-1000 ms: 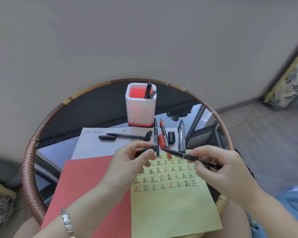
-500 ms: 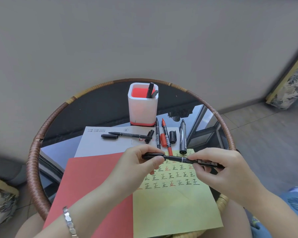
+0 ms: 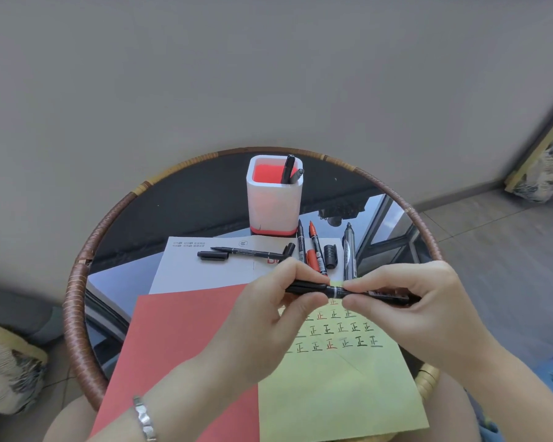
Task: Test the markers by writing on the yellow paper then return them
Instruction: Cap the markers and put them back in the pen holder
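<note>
Crosswise, the black marker (image 3: pixel 336 291) runs left-to-right, left hand (image 3: pixel 268 317) gripping its capped end, right hand (image 3: pixel 415 307) its barrel.

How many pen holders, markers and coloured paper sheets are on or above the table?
Pen holder: 1
Markers: 7 (held marker, 2 in holder, 4 lying flat)
Coloured sheets: 2 (red sheet, yellow paper)
Total: 10

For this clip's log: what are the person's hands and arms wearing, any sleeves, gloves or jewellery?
Both forearms are bare, no sleeves or gloves in view. The left hand has a silver metal link bracelet at its wrist, with angular links. The right hand and wrist carry nothing; no rings show.
</note>
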A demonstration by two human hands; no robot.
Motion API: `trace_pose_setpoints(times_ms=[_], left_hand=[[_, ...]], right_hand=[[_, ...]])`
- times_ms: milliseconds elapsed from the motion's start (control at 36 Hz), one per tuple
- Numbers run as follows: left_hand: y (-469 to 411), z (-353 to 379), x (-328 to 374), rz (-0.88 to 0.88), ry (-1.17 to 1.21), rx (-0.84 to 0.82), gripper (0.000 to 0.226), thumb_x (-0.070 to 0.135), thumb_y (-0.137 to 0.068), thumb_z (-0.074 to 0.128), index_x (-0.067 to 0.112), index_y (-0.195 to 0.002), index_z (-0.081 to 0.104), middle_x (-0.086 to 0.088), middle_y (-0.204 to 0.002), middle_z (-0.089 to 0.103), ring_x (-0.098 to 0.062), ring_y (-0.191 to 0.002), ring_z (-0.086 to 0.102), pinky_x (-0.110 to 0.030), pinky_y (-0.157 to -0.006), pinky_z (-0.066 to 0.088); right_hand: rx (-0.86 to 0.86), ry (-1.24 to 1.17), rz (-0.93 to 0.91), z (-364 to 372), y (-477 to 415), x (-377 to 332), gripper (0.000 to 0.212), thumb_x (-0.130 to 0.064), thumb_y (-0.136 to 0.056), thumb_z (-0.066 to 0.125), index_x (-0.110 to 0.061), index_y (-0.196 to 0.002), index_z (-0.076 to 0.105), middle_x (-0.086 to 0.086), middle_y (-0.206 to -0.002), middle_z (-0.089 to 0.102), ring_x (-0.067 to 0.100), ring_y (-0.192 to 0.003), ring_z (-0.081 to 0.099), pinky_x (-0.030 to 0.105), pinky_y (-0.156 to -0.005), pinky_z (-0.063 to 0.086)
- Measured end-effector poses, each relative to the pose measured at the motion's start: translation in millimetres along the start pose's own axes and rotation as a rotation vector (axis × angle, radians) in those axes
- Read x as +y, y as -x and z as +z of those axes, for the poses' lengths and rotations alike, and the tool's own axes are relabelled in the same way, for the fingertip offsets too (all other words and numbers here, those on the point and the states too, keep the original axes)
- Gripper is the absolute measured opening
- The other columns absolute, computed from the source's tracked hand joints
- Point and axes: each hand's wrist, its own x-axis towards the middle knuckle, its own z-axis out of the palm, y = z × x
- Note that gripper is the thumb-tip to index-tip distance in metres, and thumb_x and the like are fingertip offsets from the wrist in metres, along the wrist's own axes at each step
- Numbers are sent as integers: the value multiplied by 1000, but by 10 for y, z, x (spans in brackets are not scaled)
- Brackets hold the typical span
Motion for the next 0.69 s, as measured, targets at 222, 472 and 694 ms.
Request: trace_pose_setpoints(times_ms=[222, 472, 694], left_hand=[[-262, -173, 88, 489, -443, -33, 13, 22, -87, 55, 13, -96, 57, 4, -83, 61, -9, -75, 56, -18, -67, 47], [-434, -43, 177, -152, 364, 378, 17, 9, -83, 63, 14, -98, 57, -6, -83, 72, -13, -79, 69, -22, -70, 54], [-595, -341, 295, 373, 51, 817, 23, 0, -87, 57, 22, -92, 55, -8, -94, 66, -18, -89, 65, -29, -79, 52]], right_hand=[[-121, -537, 291, -61, -134, 66, 47, -55, -32, 85, -21, -62, 76, 7, -54, 69, 10, -45, 59, 14, -43, 45], [97, -410, 299, 204, -311, -48, 14, -4, -77, 65, -16, -81, 72, -1, -60, 70, 1, -43, 55, 10, -45, 42], [118, 311, 439, 212, -312, 527, 30, -26, -88, 57, -23, -118, 56, -2, -104, 58, 3, -77, 55, 12, -61, 41]])
